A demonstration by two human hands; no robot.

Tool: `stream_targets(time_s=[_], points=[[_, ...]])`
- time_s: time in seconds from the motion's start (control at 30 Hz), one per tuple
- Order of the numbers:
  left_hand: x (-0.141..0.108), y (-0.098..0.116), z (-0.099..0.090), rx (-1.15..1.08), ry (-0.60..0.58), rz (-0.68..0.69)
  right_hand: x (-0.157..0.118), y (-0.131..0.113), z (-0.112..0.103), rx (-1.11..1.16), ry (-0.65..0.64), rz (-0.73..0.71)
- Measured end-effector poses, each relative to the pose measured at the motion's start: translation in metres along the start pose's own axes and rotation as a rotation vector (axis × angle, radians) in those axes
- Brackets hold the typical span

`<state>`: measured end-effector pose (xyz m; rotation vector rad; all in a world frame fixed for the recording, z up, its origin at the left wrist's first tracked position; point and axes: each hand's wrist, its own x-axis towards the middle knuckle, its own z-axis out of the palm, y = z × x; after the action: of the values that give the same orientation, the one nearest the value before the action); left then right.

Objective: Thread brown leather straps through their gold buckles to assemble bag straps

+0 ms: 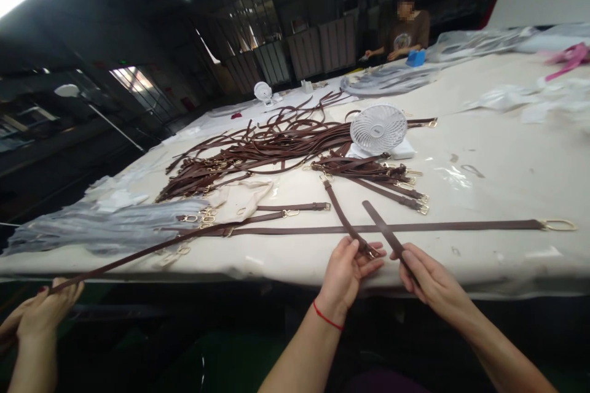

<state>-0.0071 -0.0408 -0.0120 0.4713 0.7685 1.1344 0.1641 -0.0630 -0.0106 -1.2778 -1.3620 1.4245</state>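
My left hand (343, 273), with a red string on the wrist, is closed on the buckle end of a short brown leather strap (340, 209); the strap's far end, with a gold-coloured clasp, lies on the table. Between the thumb and fingers of my right hand (431, 276) is a brown leather strap end (381, 224), its rounded tip pointing up and left, apart from the buckle. Behind both hands a long brown strap (415, 226) stretches across the table to a gold-coloured ring (560, 225). Part of the strap in my right hand is hidden by the fingers.
A big pile of brown straps (258, 147) and a smaller bundle of buckled straps (359, 169) lie beyond my hands. Near them stands a white fan (378, 129). Plastic-wrapped straps (106, 224) lie left. A co-worker's hands (46, 310) hold a strap; another person (408, 27) sits far back.
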Motion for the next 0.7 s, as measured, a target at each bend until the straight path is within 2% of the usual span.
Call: stream_targets(time_s=[0.17, 0.27, 0.4, 0.57, 0.7], points=[[0.012, 0.016, -0.004, -0.170, 0.091, 0.015, -0.017, 0.007, -0.010, 0.033, -0.070, 0.077], [0.013, 0.023, -0.003, -0.241, 0.085, -0.023, -0.023, 0.017, -0.020, 0.035, -0.058, 0.103], [0.011, 0.033, -0.002, -0.212, 0.044, -0.094, -0.027, 0.025, -0.033, -0.004, -0.075, 0.144], [0.011, 0.038, -0.002, -0.212, 0.028, -0.088, -0.031, 0.019, -0.042, 0.001, 0.035, 0.155], [0.014, 0.035, -0.002, -0.224, 0.037, -0.064, -0.030, 0.015, -0.043, -0.001, 0.042, 0.132]])
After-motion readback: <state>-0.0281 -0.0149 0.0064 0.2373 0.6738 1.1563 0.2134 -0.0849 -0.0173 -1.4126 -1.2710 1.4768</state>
